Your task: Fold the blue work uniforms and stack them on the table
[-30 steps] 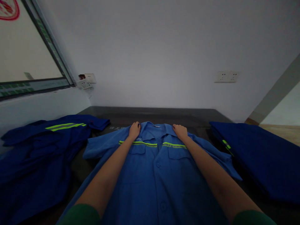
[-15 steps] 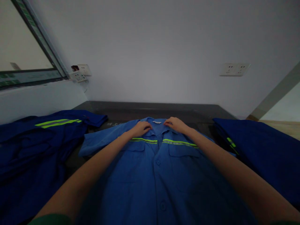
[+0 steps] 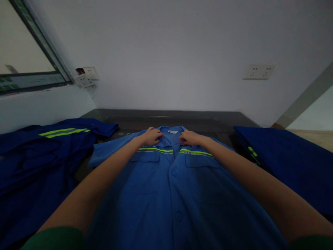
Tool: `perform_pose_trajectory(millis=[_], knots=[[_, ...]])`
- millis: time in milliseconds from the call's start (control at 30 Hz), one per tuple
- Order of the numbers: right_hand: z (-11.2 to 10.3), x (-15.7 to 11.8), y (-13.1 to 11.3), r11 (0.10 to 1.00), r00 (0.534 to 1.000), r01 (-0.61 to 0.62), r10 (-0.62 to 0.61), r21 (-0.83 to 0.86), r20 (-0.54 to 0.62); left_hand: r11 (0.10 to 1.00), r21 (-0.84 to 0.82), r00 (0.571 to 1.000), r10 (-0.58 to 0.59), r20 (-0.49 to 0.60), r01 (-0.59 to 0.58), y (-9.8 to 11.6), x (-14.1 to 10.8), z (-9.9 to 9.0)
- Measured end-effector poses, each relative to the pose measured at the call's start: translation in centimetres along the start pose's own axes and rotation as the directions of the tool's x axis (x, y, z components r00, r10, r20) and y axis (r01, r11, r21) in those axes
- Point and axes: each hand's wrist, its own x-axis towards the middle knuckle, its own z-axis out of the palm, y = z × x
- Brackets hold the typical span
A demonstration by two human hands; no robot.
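A blue short-sleeved shirt [image 3: 158,184] with yellow-green reflective stripes lies spread face up, its collar toward the wall and its front buttons down the middle. My left hand [image 3: 153,136] is closed on the left side of the collar, fingers curled at the cloth. On the opposite side of the neck opening, my right hand [image 3: 187,138] is closed on the right side of the collar. A white label [image 3: 172,132] shows inside the neck between both hands. My forearms cover parts of the sleeves.
Darker blue garments [image 3: 39,159] with a reflective stripe lie loosely heaped at the left. A folded dark blue stack [image 3: 286,156] is at the right. The dark table [image 3: 166,114] meets a wall with sockets [image 3: 260,72].
Both hands have curled their fingers more onto the collar. My left hand has shifted slightly left, and my right hand slightly left and lower against the collar. The view has tilted down a little.
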Motion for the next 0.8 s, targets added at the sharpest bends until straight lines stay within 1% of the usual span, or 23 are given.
perform_pose_trajectory(millis=[67,133,167,200,233,267,300,333,367,400,433,467,500,567,600,633,700,767,800], knots=[[0.1,-0.1,0.5,0.998,0.999,0.008,-0.005,0.059,-0.044,0.999,0.006,0.998,-0.034,-0.050,0.034,-0.7,0.0,0.4],[0.0,0.0,1.2,0.989,0.996,0.049,-0.039,0.138,-0.076,0.996,-0.039,0.987,-0.089,-0.136,0.084,-1.2,0.2,0.7],[-0.1,0.1,1.5,0.984,0.994,0.058,-0.041,0.169,-0.100,0.990,-0.073,0.972,-0.129,-0.194,0.117,-1.3,0.4,0.9],[-0.2,0.3,1.8,0.981,0.991,0.040,-0.014,0.190,-0.136,0.981,-0.108,0.948,-0.185,-0.258,0.162,-1.3,0.6,0.9],[-0.2,0.5,2.0,0.979,0.982,-0.011,0.049,0.203,-0.182,0.965,-0.142,0.913,-0.255,-0.318,0.220,-1.1,0.8,0.9],[-0.3,0.7,2.0,0.972,0.962,-0.096,0.145,0.213,-0.231,0.943,-0.169,0.873,-0.331,-0.359,0.288,-0.8,1.1,0.9],[-0.2,1.0,2.0,0.954,0.925,-0.203,0.261,0.223,-0.275,0.914,-0.190,0.835,-0.406,-0.372,0.360,-0.5,1.4,0.8],[-0.2,1.4,1.9,0.921,0.878,-0.312,0.374,0.234,-0.299,0.880,-0.203,0.806,-0.475,-0.354,0.429,-0.2,1.8,0.7],[0.0,1.7,1.7,0.879,0.830,-0.409,0.470,0.245,-0.301,0.846,-0.210,0.788,-0.533,-0.309,0.490,0.0,2.2,0.5],[0.1,2.0,1.5,0.838,0.790,-0.484,0.543,0.251,-0.287,0.814,-0.213,0.775,-0.580,-0.251,0.540,0.1,2.7,0.4],[0.3,2.4,1.4,0.806,0.763,-0.537,0.590,0.251,-0.264,0.785,-0.224,0.762,-0.617,-0.195,0.578,0.0,3.1,0.2],[0.5,2.7,1.3,0.785,0.750,-0.567,0.617,0.248,-0.239,0.749,-0.265,0.742,-0.654,-0.151,0.607,-0.3,3.7,0.0],[0.6,3.0,1.3,0.774,0.746,-0.584,0.630,0.245,-0.215,0.706,-0.332,0.715,-0.689,-0.117,0.625,-0.7,4.2,-0.2],[0.6,3.6,1.8,0.766,0.747,-0.590,0.638,0.254,-0.189,0.603,-0.488,0.664,-0.745,-0.063,0.631,-2.0,5.3,-0.6],[0.6,3.9,2.3,0.764,0.746,-0.588,0.639,0.264,-0.188,0.553,-0.554,0.646,-0.762,-0.034,0.623,-2.6,5.7,-0.7],[0.5,4.1,2.9,0.760,0.741,-0.589,0.644,0.277,-0.190,0.510,-0.601,0.637,-0.771,-0.002,0.615,-3.1,6.1,-0.7],[0.4,4.5,4.2,0.741,0.724,-0.601,0.663,0.300,-0.189,0.456,-0.653,0.637,-0.769,0.054,0.605,-3.7,6.7,-0.5],[0.5,4.5,5.2,0.726,0.714,-0.610,0.677,0.317,-0.177,0.407,-0.694,0.640,-0.761,0.101,0.593,-3.6,6.9,0.0],[0.7,4.4,5.5,0.727,0.718,-0.607,0.675,0.321,-0.170,0.388,-0.706,0.640,-0.759,0.120,0.592,-3.5,6.9,0.2]])
